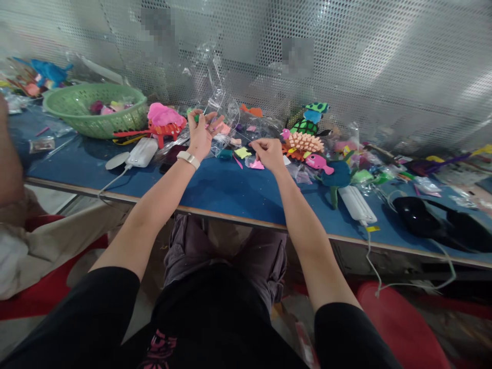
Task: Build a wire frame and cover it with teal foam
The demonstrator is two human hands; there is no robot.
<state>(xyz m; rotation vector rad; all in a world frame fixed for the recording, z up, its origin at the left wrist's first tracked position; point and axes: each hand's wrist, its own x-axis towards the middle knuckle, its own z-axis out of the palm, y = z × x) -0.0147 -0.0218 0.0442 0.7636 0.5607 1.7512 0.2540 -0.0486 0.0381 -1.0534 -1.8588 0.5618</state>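
Clearly both hands are busy over the table (230,189): the left hand (202,134) pinches a small green piece (196,118) in raised fingers, the right hand (269,152) nips a thread (240,136) just beside pink felt (257,164); keep it taut.

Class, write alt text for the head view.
Two bare hands work over a blue table strewn with felt toy animals: the left hand pinches a small green piece, the right hand touches pink scraps. A green basket sits far left.
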